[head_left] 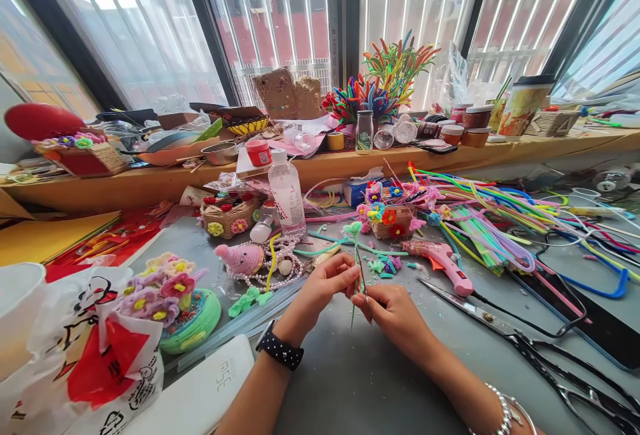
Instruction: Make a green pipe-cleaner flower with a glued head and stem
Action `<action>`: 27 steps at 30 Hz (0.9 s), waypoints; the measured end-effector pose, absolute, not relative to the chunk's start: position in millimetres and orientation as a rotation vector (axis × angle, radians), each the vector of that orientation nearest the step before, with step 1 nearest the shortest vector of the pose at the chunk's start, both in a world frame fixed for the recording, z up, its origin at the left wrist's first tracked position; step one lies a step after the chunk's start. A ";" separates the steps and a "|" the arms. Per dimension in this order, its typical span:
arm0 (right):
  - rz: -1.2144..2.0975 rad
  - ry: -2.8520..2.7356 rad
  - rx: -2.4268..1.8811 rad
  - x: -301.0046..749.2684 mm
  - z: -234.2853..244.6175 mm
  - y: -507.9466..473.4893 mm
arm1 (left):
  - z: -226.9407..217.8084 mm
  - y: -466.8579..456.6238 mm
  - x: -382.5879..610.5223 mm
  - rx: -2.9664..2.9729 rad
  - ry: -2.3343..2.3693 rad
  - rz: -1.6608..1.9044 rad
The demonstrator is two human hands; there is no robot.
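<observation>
My left hand (327, 283) and my right hand (393, 311) meet over the grey table, both pinching a thin green pipe-cleaner stem (358, 268) that stands upright. A small mint-green flower (353, 227) tops the stem. The left fingers grip it from the left, the right fingers from the right just below. A black dotted watch sits on my left wrist and a beaded bracelet on my right wrist.
A pink glue gun (440, 263) and black scissors (530, 345) lie to the right. Loose colourful pipe cleaners (495, 211) spread at back right. Flower baskets (393, 218), a clear bottle (287, 193), a pink knitted toy (241, 258) and a plastic bag (95, 355) crowd the left.
</observation>
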State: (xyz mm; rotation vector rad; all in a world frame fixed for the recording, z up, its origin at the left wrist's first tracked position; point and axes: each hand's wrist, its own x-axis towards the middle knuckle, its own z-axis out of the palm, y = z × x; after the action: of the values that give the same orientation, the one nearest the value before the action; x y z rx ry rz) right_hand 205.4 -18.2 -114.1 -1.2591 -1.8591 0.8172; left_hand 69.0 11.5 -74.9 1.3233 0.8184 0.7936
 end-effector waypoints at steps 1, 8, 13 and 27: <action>0.818 -1.856 -1.260 205.3 -113.7 -18.2 | -75.1 11.5 68.8 1.322 0.812 0.794; 0.851 -1.866 -1.223 205.3 -114.4 -19.5 | -75.5 11.9 68.1 1.341 0.810 0.826; 0.849 -1.922 -1.234 205.3 -114.3 -20.9 | -74.8 12.0 68.5 1.320 0.815 0.833; 0.800 -1.890 -1.300 204.4 -117.9 -18.5 | -78.9 15.3 68.3 1.329 0.821 0.844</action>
State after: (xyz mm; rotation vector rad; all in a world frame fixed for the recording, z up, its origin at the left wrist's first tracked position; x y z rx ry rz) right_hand 204.4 -18.5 -117.9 -1.3005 -1.8902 0.8001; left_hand 68.3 15.3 -78.9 1.3291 0.8215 0.8441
